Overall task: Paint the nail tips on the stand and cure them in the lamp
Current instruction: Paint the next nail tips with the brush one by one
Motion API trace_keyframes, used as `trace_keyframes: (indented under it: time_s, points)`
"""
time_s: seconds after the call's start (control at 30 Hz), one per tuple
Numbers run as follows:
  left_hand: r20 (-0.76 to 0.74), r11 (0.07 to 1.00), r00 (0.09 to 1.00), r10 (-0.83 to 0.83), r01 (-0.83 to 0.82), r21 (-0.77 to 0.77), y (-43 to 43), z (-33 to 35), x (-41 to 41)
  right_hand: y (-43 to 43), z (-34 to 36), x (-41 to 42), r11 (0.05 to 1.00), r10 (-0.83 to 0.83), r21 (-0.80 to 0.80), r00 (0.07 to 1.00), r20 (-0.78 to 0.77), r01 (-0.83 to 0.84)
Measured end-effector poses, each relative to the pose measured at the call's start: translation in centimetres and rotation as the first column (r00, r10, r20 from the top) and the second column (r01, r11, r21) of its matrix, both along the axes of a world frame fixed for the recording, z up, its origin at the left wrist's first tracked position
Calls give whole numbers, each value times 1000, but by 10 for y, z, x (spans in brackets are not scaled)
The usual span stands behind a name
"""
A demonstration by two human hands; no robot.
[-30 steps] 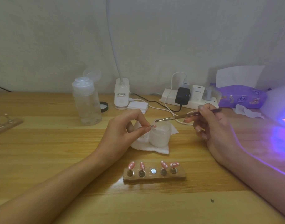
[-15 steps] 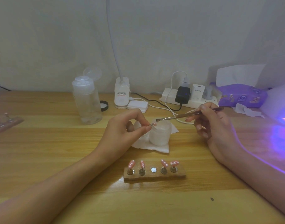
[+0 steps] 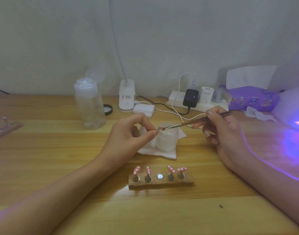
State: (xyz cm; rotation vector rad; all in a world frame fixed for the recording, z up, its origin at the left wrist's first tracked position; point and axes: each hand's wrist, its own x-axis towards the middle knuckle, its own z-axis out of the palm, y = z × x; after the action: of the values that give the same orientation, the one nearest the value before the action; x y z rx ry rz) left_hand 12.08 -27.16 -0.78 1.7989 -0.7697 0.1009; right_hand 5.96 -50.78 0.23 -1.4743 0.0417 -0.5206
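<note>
The left hand [image 3: 128,138], pinching the nail tip [image 3: 160,128], should hold it steady while the right hand [image 3: 225,133], gripping the brush [image 3: 196,122], strokes lightly.

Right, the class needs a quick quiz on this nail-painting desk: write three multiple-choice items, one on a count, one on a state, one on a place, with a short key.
1. How many pink nail tips sit on the near wooden stand? A four; B three; C six.
2. The curing lamp at the right edge is: A dark; B glowing violet; C glowing green.
3. The white jar stands: A on the stand; B inside the lamp; C on a white tissue.

Key:
1 A, four dotted tips stand in a row with one gap in the middle.
2 B, violet light spills from it across the desk.
3 C, the tissue's edges show from beneath the jar.
</note>
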Motion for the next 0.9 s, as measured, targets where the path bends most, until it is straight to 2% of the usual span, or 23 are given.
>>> trace_keyframes:
  time_s: [0.13,0.3,0.47,0.77,0.9]
  points:
    - [4,1000,1000,-4,4,1,0,1,0,1,2,-1,999,51,-7,997,61,-50]
    - [3,1000,1000,-10,10,-6,0,1,-1,2,1,-2,1000,-2,-29,1000,-11,2]
    - [14,1000,1000,-3,3,0,-1,2,-2,3,4,-4,1000,20,20,998,67,-22]
    - [5,1000,1000,-16,16,-9,0,1,-1,3,1,-3,999,-4,-51,1000,1,4]
    - [11,1000,1000,-17,17,-8,0,1,-1,2,1,-4,999,-5,-48,1000,30,6]
